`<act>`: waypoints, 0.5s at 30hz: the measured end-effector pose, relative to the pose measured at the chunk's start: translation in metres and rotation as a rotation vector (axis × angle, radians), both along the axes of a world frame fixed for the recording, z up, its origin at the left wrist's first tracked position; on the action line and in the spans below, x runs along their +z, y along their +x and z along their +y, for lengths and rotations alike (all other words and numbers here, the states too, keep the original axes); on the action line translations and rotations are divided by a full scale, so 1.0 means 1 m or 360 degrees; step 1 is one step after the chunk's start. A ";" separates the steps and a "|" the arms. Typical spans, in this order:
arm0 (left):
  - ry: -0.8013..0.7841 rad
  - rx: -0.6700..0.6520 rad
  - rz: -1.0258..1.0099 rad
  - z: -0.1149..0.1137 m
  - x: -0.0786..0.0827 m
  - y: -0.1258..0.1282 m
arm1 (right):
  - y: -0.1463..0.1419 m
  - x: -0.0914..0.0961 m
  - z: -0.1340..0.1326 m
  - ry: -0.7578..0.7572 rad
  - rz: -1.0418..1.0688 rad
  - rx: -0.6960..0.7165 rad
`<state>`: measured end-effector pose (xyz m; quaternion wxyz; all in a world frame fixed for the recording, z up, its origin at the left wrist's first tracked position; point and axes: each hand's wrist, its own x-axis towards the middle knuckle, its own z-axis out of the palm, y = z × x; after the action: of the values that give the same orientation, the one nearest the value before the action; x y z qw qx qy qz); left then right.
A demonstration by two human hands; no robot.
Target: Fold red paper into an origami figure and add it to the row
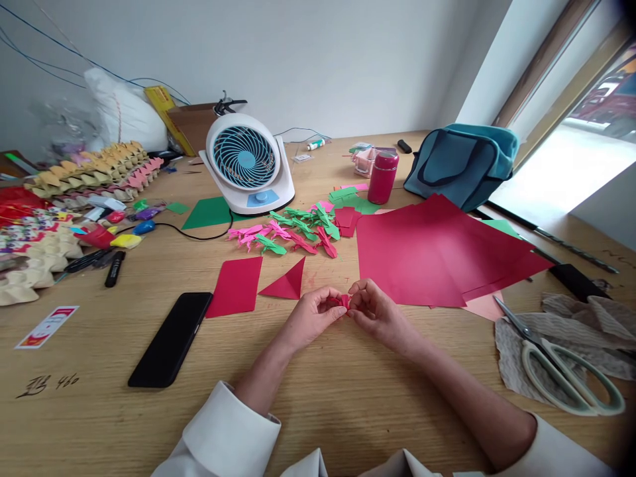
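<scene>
Between my two hands is a small folded red paper piece (344,301), partly covered by fingers. My left hand (314,317) pinches it between thumb and fingers from the left. From the other side my right hand (381,317) closes its fingertips on its right end. Just beyond my left hand lie a red paper triangle (288,283) and a red paper rectangle (237,285). Farther back sits a pile of folded paper figures (298,228) in green, pink and red. Large red paper sheets (407,255) are spread to the right of my hands.
A black phone (171,339) lies on the left, scissors (559,371) and a crumpled cloth (511,354) on the right. A white fan (248,165), red flask (383,177) and blue bag (460,165) stand at the back. Egg trays (34,265) line the left side.
</scene>
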<state>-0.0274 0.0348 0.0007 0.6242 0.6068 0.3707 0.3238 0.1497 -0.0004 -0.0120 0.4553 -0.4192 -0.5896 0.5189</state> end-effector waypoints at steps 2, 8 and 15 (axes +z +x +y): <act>-0.0009 0.0005 -0.0006 -0.001 0.001 0.000 | 0.000 0.002 0.000 -0.0011 0.0021 -0.0006; 0.0302 0.0115 0.0110 -0.003 0.002 0.001 | 0.002 -0.005 0.003 -0.0040 0.0115 -0.0011; 0.1130 0.0072 0.0451 -0.011 0.011 -0.001 | 0.005 -0.005 0.008 -0.0251 0.0437 0.0031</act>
<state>-0.0283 0.0242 0.0118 0.3103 0.8157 0.3314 0.3585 0.1549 0.0076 -0.0169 0.4924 -0.3731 -0.4833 0.6203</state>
